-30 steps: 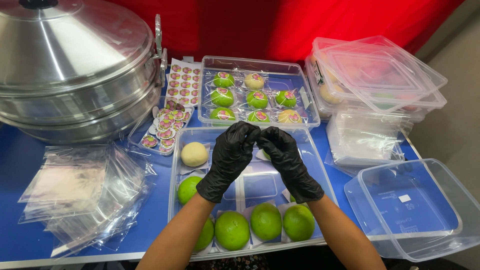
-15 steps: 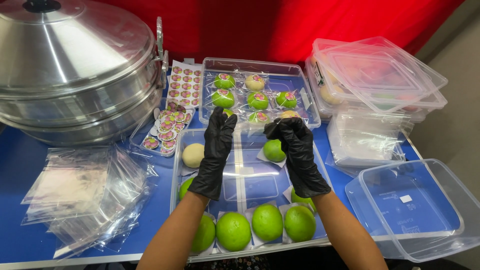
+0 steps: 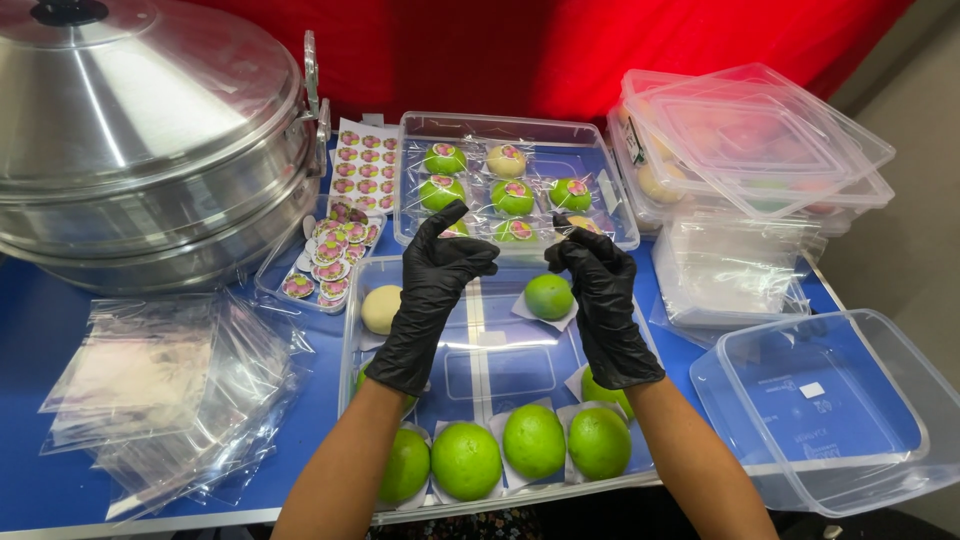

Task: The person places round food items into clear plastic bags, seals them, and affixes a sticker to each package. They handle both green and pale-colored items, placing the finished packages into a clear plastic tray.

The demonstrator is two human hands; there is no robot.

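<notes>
A second ago my two hands were together over the clear tray (image 3: 352, 330), around something green. Now they are apart: my left hand (image 3: 432, 285) is lifted with fingers spread and holds nothing, and my right hand (image 3: 603, 300) is also empty, fingers curled, just beside the green bun (image 3: 548, 295), which now lies on its paper in the tray's upper part. A pale bun (image 3: 381, 308) lies left of it, more green buns along the near edge. The tabletop (image 3: 30, 340) is blue and carries a big metal steamer (image 3: 140, 140), plastic bags (image 3: 160, 390), sticker sheets (image 3: 364, 165) and clear boxes (image 3: 830, 400). Behind hangs a red cloth (image 3: 560, 50).
</notes>
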